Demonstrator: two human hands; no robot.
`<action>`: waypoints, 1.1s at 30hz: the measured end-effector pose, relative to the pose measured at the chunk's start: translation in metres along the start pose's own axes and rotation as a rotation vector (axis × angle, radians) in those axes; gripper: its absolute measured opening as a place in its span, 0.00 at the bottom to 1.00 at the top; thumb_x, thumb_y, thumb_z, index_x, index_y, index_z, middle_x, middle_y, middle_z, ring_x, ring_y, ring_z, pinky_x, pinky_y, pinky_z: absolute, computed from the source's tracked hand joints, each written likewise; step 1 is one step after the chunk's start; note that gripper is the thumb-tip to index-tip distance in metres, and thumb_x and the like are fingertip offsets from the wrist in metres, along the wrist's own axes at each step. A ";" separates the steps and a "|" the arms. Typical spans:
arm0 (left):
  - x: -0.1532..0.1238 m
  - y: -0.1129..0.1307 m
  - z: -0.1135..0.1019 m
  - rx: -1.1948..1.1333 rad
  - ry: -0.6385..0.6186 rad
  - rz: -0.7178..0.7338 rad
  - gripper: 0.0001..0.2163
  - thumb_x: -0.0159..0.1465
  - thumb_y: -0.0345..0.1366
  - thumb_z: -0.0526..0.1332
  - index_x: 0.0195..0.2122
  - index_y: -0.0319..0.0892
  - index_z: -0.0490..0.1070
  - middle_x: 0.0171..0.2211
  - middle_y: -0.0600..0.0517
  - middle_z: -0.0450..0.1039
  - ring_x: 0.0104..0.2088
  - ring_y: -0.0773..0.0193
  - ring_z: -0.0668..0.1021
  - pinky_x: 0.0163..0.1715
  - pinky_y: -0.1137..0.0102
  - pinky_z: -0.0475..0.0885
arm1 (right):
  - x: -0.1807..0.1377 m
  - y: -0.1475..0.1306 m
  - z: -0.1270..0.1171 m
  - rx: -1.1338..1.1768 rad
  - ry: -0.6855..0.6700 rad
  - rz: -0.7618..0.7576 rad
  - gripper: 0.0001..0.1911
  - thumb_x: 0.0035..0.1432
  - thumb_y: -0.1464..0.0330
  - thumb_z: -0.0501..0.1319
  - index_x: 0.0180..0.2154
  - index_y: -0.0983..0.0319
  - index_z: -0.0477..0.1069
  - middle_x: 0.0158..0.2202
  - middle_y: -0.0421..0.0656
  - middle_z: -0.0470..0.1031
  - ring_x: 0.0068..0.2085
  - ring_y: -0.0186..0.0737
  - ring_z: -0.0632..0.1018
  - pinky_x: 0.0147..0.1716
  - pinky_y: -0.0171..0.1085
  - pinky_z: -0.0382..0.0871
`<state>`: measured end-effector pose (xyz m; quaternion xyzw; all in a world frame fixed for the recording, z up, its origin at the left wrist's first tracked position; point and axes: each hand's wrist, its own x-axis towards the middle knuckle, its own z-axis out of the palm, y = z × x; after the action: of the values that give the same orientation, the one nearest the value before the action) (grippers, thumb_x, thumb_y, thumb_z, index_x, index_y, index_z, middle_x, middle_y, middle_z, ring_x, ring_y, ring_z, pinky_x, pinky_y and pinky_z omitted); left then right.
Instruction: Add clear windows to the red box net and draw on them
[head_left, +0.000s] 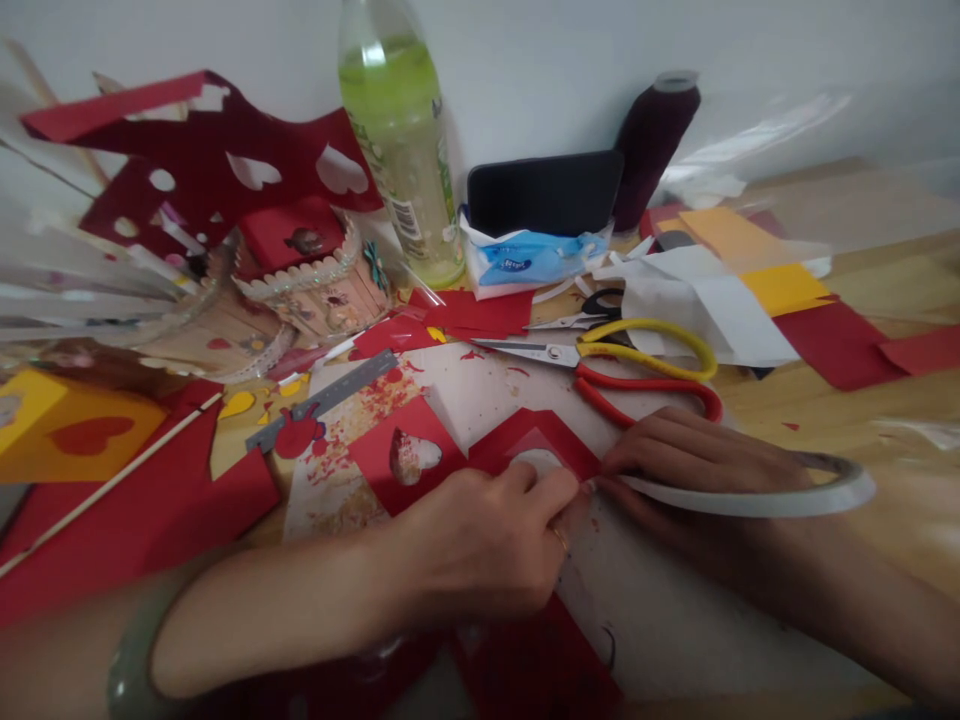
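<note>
My left hand (487, 535) has its fingers curled and pressed down on a red paper piece (536, 445) with a cut-out window, which lies on a white sheet. My right hand (686, 455) meets it at the paper's right corner. A white roll of tape (825, 490) hangs round the right hand, and its fingertips pinch near the tape's end. Another red card with a heart-shaped hole (409, 450) lies just left of the left hand.
Yellow-and-red scissors (637, 365) lie behind the hands, with smaller black scissors (592, 310) further back. A green-liquid bottle (397, 140), tissue pack (529, 260), dark phone (544, 190), thread spool (656, 140), metal ruler (322, 400), a craft-stick box and red, yellow and white papers crowd the wooden table.
</note>
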<state>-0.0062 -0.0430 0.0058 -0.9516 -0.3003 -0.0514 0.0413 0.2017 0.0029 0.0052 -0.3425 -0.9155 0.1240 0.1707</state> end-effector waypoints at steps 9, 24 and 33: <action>0.004 0.002 -0.005 0.065 -0.055 0.017 0.10 0.65 0.29 0.52 0.43 0.33 0.70 0.30 0.49 0.64 0.24 0.65 0.71 0.09 0.75 0.58 | 0.001 0.002 0.000 0.032 -0.014 -0.024 0.12 0.61 0.66 0.53 0.28 0.59 0.71 0.27 0.43 0.75 0.30 0.41 0.75 0.27 0.37 0.66; 0.007 0.004 -0.004 0.035 -0.138 -0.007 0.08 0.62 0.29 0.57 0.40 0.35 0.72 0.31 0.50 0.66 0.23 0.66 0.70 0.08 0.74 0.55 | -0.008 0.026 -0.001 0.163 0.091 -0.390 0.14 0.64 0.76 0.48 0.40 0.59 0.71 0.33 0.44 0.78 0.37 0.41 0.76 0.32 0.38 0.70; 0.004 0.001 -0.005 0.012 -0.163 -0.012 0.14 0.63 0.27 0.55 0.50 0.35 0.68 0.36 0.49 0.71 0.26 0.65 0.73 0.12 0.73 0.60 | -0.025 0.021 -0.035 0.367 0.522 0.447 0.02 0.52 0.62 0.65 0.31 0.52 0.75 0.33 0.38 0.78 0.36 0.39 0.78 0.38 0.39 0.72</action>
<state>-0.0027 -0.0424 0.0114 -0.9504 -0.3089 0.0277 0.0222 0.2458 0.0051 0.0241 -0.5172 -0.7068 0.2284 0.4252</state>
